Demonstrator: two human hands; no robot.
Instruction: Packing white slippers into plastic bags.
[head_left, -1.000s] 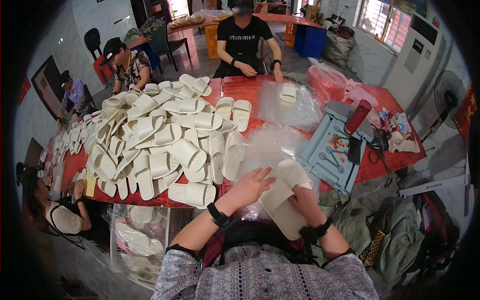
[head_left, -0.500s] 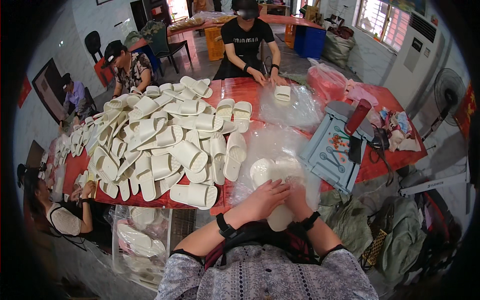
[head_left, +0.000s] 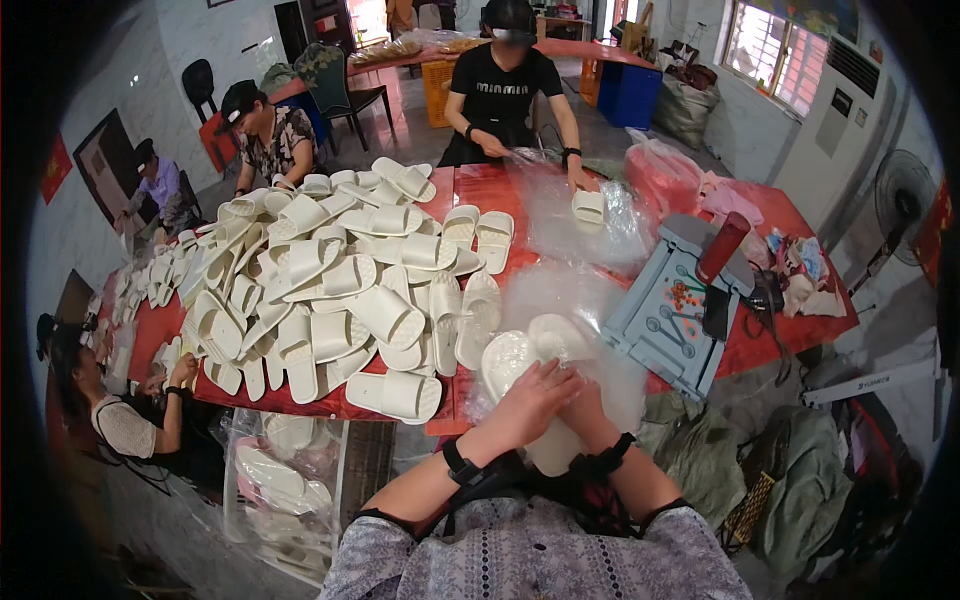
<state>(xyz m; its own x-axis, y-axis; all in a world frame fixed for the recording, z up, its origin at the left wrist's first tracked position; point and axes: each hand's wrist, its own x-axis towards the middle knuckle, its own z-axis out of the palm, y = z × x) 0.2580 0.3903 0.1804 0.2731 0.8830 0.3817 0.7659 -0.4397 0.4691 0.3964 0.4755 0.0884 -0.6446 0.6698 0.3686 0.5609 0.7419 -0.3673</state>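
At the table's near edge, a pair of cream slide slippers [head_left: 555, 452] sits in clear plastic in front of me, the toe parts spread away from each other. My left hand [head_left: 535, 402] is closed over the slippers, fingers curled toward the right. Against it, my right hand [head_left: 588, 412] grips the same pair from the other side, its fingertips partly hidden by the left hand. The thin plastic around the slippers is hard to trace. Beyond them lie flat clear plastic bags [head_left: 550, 290], and a big pile of loose cream slippers [head_left: 345, 255] rises to the left.
A grey-blue tray [head_left: 640, 335] with orange bits and small tools stands right, with a red cylinder [head_left: 722, 247] on it. Across the red table [head_left: 480, 185], a co-worker handles one slipper [head_left: 588, 207] and plastic. Below left stands a bin [head_left: 240, 500] of bagged slippers.
My hands and the slippers have shifted slightly, and the left fingers have curled in more. Across the table, the co-worker's hands have moved apart, one lifting plastic. The whole view has shifted a little.
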